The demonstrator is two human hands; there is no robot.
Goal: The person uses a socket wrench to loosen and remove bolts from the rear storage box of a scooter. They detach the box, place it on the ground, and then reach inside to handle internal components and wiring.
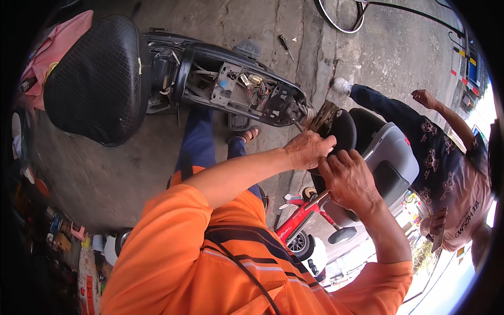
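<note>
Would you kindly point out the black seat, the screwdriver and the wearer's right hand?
Black seat (pixel 98 80), head view: cover's middle.
Screwdriver (pixel 286 46), head view: middle of its length.
Right hand (pixel 350 181), head view: its back.

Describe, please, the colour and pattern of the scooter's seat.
The scooter seat is black with a grid pattern (head view).

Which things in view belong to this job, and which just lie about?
Job, likely:
- left hand
- right hand
- black part beside them
- scooter
- its exposed wiring

Lying about, likely:
- screwdriver (maybe a job tool)
- pink cloth
- wheel

Lettering (pixel 470 218) on shirt (pixel 455 202) and red frame (pixel 300 216)
</note>
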